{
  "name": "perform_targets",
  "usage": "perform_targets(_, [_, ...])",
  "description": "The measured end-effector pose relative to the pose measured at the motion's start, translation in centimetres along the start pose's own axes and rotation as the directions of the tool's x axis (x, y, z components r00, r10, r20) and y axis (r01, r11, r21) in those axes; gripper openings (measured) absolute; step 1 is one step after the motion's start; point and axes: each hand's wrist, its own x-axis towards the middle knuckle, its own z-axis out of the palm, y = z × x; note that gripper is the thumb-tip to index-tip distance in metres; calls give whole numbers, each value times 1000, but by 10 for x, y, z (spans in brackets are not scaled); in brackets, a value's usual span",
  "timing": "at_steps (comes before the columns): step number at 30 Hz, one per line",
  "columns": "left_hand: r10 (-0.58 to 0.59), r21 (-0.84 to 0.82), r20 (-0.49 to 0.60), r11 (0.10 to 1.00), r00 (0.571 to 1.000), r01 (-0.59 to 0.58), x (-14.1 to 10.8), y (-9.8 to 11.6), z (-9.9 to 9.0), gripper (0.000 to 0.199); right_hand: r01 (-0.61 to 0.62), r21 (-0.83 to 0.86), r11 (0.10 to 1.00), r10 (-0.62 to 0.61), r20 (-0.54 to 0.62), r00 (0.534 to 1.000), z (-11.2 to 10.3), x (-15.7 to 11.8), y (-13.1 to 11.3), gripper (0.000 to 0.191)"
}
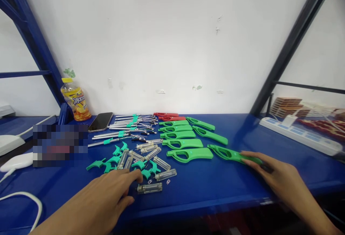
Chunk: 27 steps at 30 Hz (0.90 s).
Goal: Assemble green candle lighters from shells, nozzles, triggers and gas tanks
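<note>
My right hand (275,172) is closed round the rear end of a green lighter housing half (228,154) at the right of the other housings, its narrow tip pointing left. My left hand (115,188) reaches over the clear fuel tanks (163,163) and teal triggers (138,165); its thumb and index finger are apart, and nothing shows between them. Some fingertips are hidden behind the hand. One clear tank (150,188) lies just right of it, near tiny metal pieces (168,181). More green housing halves (190,153) lie in a column, with red ones (169,118) behind.
Metal lighter tubes with wires (129,124) lie at the back middle, beside a phone (101,121). A drink bottle (77,100) stands back left. White cables and a charger (18,161) occupy the left side. A power strip (299,136) lies right, beyond the dark frame post.
</note>
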Motion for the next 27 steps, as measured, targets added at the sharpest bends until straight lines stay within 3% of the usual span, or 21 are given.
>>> perform_targets(5, [-10, -4, 11, 1000, 1000, 10, 1, 5, -7, 46, 73, -51, 996, -79, -124, 989, 5, -2, -8, 56])
perform_targets(9, [10, 4, 4, 1000, 1000, -10, 3, 18, -16, 47, 23, -86, 996, -42, -227, 973, -4, -16, -40, 52])
perform_targets(14, [149, -53, -158, 986, 976, -159, 7, 25, -20, 43, 169, 187, 968, -140, -159, 977, -16, -19, -100, 42])
perform_targets(17, [191, -93, -278, 970, 942, -224, 10, 20, -22, 41, 183, 228, 956, -146, -171, 974, -17, 0, -113, 44])
perform_targets(19, [197, -99, -361, 964, 912, -247, 11, 13, -24, 39, 155, 162, 974, -125, -186, 975, -17, 21, -102, 49])
perform_targets(22, [202, -85, -448, 960, 871, -267, 14, 2, -28, 36, -7, 29, 1000, 12, -172, 985, -20, 59, -59, 61])
perform_targets(27, [247, 29, -532, 961, 810, -274, 27, -9, -31, 36, -66, -115, 991, 65, -11, 998, -16, 119, 22, 63])
